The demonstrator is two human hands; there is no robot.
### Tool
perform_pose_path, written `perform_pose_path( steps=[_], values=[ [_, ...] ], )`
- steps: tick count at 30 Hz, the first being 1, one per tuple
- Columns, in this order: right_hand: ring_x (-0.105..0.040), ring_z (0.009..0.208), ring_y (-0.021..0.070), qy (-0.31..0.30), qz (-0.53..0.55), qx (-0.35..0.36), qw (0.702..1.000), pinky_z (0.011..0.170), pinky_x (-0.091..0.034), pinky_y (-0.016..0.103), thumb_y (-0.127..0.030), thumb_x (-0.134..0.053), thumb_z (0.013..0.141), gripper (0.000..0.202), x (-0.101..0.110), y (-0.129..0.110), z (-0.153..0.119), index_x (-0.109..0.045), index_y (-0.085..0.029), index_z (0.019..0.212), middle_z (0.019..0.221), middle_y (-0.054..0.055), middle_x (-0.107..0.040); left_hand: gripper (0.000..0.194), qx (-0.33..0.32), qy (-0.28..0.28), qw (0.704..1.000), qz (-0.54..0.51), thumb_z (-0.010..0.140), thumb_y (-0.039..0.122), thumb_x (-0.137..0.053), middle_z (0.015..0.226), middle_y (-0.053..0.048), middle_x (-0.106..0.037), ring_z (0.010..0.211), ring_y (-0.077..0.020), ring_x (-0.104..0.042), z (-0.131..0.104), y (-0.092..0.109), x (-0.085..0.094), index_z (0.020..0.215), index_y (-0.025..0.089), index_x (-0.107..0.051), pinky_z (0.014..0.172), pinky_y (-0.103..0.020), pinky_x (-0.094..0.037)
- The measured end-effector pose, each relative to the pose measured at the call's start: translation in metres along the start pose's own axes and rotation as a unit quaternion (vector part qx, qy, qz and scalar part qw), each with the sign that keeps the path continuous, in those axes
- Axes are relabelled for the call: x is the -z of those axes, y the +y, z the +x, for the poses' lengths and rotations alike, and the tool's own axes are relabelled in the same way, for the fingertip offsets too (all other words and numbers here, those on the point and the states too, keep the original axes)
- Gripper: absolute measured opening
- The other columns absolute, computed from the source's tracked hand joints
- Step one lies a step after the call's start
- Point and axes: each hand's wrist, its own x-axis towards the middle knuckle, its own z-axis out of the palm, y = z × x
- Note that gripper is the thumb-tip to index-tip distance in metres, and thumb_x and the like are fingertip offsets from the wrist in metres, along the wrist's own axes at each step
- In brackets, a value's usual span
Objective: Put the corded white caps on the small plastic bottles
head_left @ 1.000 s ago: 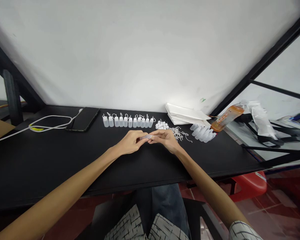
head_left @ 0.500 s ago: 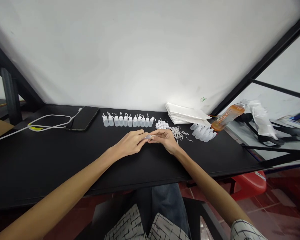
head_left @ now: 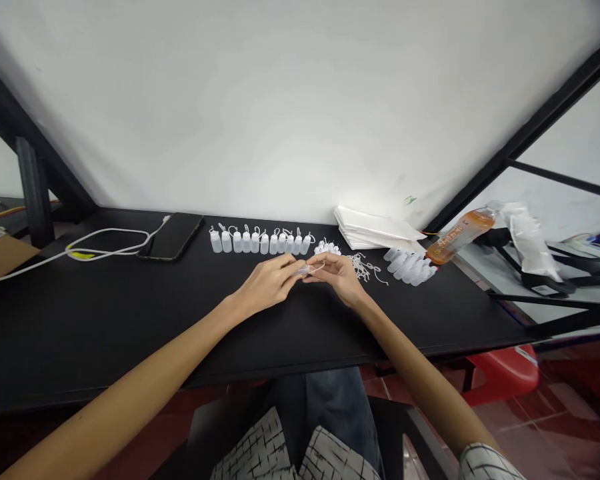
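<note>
Between my hands, above the black table [head_left: 190, 313], is a small translucent bottle [head_left: 303, 270] lying on its side. My left hand [head_left: 267, 281] is closed round its body. The fingers of my right hand [head_left: 337, 277] pinch at its top end, where a thin white loop shows. Behind my hands stands a row of small white bottles [head_left: 255, 243] with looped strings. Small white caps [head_left: 327, 247] lie just behind my right hand, and loose white strings [head_left: 364, 268] lie to its right.
A phone [head_left: 173, 237] and white cable [head_left: 107, 255] lie at the left. Folded white sheets [head_left: 375, 231], several bottles without caps [head_left: 409, 267] and an orange drink bottle [head_left: 460, 237] are at the right. A red stool [head_left: 505, 377] stands below the table edge.
The view has shifted slightly. My right hand's fingers have opened a little around the bottle's top end, and a white loop now shows there.
</note>
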Motion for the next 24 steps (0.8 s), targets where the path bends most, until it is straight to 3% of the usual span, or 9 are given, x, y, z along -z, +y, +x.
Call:
perform_pose_path(
  steps=[4,12,17,24],
  values=[
    [-0.071,0.074,0.0201,-0.012,-0.030,0.020,0.999,0.072,-0.061,0.039,-0.034,-0.079,0.071,0.030,-0.0006,-0.0019,0.0004,-0.072,-0.016,0.093,0.078,0.005,-0.072,0.027,0.018,0.031,0.999,-0.024,0.096,0.020,-0.045,0.100,-0.009,-0.064,0.077,-0.0142,-0.061,-0.0008,-0.0016,-0.0014,0.115,0.017,-0.063,0.068,-0.026,-0.051],
    [-0.068,0.072,0.0173,-0.004,-0.115,0.072,0.991,0.073,-0.060,0.035,-0.036,-0.078,0.072,0.028,0.0029,0.0040,-0.0002,-0.073,-0.017,0.093,0.085,0.006,-0.071,0.033,0.134,-0.008,0.980,-0.149,0.096,0.033,-0.046,0.094,-0.006,-0.065,0.063,-0.0103,-0.056,0.0044,-0.0026,0.0001,0.118,0.016,-0.065,0.060,-0.023,-0.049],
    [-0.068,0.074,0.0174,-0.003,-0.189,0.099,0.977,0.066,-0.060,0.031,-0.039,-0.073,0.077,0.027,0.0020,0.0053,-0.0014,-0.073,-0.016,0.092,0.089,0.008,-0.069,0.031,0.144,-0.055,0.974,-0.168,0.096,0.034,-0.046,0.085,-0.003,-0.065,0.065,-0.0110,-0.056,0.0068,-0.0046,0.0022,0.100,0.018,-0.072,0.060,-0.023,-0.045],
    [-0.072,0.073,0.0194,-0.037,-0.157,0.049,0.986,0.067,-0.059,0.033,-0.041,-0.068,0.081,0.033,0.0006,0.0076,-0.0009,-0.068,-0.015,0.102,0.083,0.008,-0.072,0.022,0.132,-0.015,0.974,-0.182,0.090,0.029,-0.056,0.094,-0.006,-0.068,0.074,-0.0135,-0.061,0.0043,-0.0093,0.0001,0.099,0.018,-0.074,0.065,-0.024,-0.048]
  ],
)
